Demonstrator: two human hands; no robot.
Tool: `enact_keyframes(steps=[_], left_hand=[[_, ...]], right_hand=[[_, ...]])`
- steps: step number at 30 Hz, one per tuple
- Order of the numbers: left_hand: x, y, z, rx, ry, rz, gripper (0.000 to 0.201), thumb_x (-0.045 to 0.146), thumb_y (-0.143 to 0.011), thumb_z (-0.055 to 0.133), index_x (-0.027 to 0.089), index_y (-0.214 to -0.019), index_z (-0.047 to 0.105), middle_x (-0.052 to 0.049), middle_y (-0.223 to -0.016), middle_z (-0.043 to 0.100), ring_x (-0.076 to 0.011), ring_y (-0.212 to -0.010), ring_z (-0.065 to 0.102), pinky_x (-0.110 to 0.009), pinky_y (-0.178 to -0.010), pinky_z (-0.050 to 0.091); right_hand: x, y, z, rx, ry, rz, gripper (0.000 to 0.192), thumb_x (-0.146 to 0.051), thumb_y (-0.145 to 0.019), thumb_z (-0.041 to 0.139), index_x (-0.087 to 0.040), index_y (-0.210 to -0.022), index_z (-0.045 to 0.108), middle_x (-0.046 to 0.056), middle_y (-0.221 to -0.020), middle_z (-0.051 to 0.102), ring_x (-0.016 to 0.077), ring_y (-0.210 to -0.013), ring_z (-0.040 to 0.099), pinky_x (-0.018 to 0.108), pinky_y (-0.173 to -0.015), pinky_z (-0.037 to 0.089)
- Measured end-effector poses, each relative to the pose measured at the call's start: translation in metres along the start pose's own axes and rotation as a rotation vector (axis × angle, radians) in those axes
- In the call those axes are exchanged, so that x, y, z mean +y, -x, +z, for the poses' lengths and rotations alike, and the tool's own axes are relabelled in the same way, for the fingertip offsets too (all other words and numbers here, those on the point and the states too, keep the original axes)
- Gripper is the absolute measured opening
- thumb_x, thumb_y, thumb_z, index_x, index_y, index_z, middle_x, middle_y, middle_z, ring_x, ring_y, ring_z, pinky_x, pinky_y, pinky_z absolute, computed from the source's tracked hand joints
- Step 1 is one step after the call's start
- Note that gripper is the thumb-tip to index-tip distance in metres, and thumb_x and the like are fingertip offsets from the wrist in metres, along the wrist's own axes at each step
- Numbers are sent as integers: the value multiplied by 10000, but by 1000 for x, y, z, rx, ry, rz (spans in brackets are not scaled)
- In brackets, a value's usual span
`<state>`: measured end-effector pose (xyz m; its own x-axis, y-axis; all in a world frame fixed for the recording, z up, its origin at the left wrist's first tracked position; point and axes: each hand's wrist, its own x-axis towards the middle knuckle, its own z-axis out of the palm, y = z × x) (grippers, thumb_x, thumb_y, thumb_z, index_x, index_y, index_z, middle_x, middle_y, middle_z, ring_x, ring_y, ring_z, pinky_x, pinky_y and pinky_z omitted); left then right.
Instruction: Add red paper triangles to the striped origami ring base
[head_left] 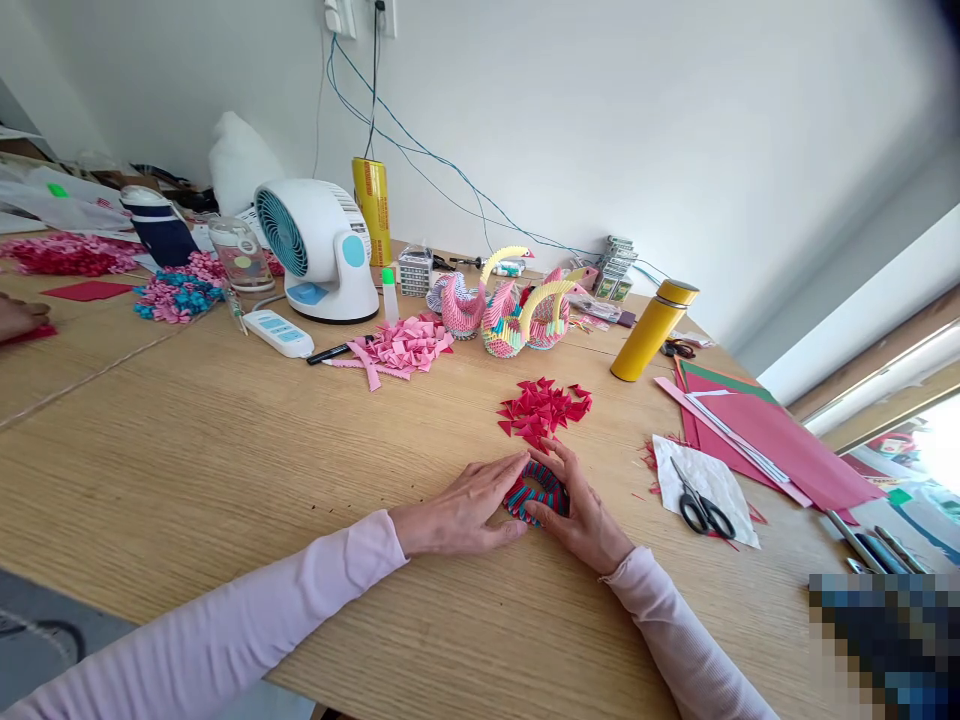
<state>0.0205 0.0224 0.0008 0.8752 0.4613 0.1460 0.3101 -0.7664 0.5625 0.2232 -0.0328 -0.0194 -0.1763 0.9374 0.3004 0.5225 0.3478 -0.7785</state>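
A small ring of folded red and teal paper pieces (pixel 541 491) lies flat on the wooden table (pixel 225 470). My left hand (pixel 465 510) cups its left side and my right hand (pixel 577 510) cups its right side, fingers pressed against the ring. Just behind it sits a loose pile of red folded triangles (pixel 544 408). Both sleeves are pale pink.
Three finished paper swans (pixel 510 310) stand at the back, beside a pink paper pile (pixel 401 348). A white fan (pixel 319 250), a remote (pixel 277 333), a yellow flask (pixel 651 330), scissors (pixel 701 505) on white paper and pink sheets (pixel 772 440) surround the work spot. Another person's hand (pixel 15 315) shows far left.
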Motion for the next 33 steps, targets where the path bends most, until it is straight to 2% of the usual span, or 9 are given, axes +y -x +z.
enact_keyframes(steps=[5, 8, 11, 14, 18, 21, 24, 29, 33], left_hand=[[5, -8, 2, 80, 26, -19, 790, 579, -838, 523, 200, -1435, 171, -150, -1465, 347, -274, -1344, 338, -446, -1076, 293], [1, -11, 8, 128, 16, -30, 760, 571, -832, 538, 208, -1408, 198, -151, -1426, 397, -269, -1318, 374, -444, -1055, 306], [-2, -11, 10, 141, 19, -44, 697, 529, -848, 543, 216, -1383, 224, -141, -1394, 431, -264, -1288, 405, -442, -1041, 323], [-4, -10, 7, 114, 51, -71, 688, 510, -829, 584, 212, -1356, 257, -138, -1389, 431, -272, -1275, 412, -452, -1043, 331], [-10, -9, 4, 102, 106, -46, 654, 482, -825, 604, 222, -1344, 303, -134, -1449, 338, -266, -1336, 334, -445, -1084, 304], [-13, -9, 4, 116, 157, -43, 637, 450, -828, 612, 231, -1355, 328, -128, -1429, 349, -258, -1338, 331, -425, -1092, 316], [-11, -8, 6, 134, 220, -82, 695, 367, -832, 620, 231, -1404, 248, -137, -1443, 338, -269, -1342, 330, -449, -1096, 316], [3, -6, 5, 127, 229, -111, 625, 129, -796, 537, 185, -1357, 268, -145, -1360, 438, -253, -1255, 443, -428, -1052, 371], [11, -6, 4, 100, 151, -75, 697, 193, -758, 611, 172, -1349, 243, -172, -1386, 376, -289, -1297, 378, -454, -1066, 337]], right_hand=[[-7, -2, 15, 104, 7, 87, 599, -413, -847, 572, -226, -1380, 374, 123, -1386, 486, 278, -1300, 430, 483, -1083, 347], [-9, 1, 15, 48, -31, 119, 588, -432, -883, 506, -210, -1408, 362, 117, -1449, 413, 262, -1355, 350, 482, -1126, 275], [-3, 6, 9, -26, -108, 140, 628, -436, -896, 488, -200, -1445, 296, 109, -1486, 354, 249, -1375, 309, 469, -1132, 266], [5, 10, -1, -66, -104, 97, 679, -416, -874, 541, -192, -1455, 271, 117, -1485, 353, 260, -1358, 342, 468, -1112, 307], [3, 9, -12, -87, 14, 34, 611, -365, -853, 582, -199, -1405, 379, 132, -1407, 468, 284, -1292, 439, 496, -1068, 364], [-4, 6, -16, -55, 104, -15, 543, -349, -831, 613, -213, -1338, 475, 136, -1332, 525, 287, -1205, 516, 468, -974, 464], [-8, 4, -16, -7, 158, -26, 506, -380, -806, 643, -239, -1279, 530, 131, -1192, 580, 268, -1032, 599, 403, -790, 549], [-9, 4, -8, 44, 155, 74, 440, -457, -780, 653, -217, -1142, 578, 104, -989, 595, 179, -707, 591, 300, -544, 522], [-12, 4, 1, 110, 130, 131, 429, -483, -745, 680, -197, -1050, 583, 76, -920, 588, 149, -642, 564, 289, -539, 509]])
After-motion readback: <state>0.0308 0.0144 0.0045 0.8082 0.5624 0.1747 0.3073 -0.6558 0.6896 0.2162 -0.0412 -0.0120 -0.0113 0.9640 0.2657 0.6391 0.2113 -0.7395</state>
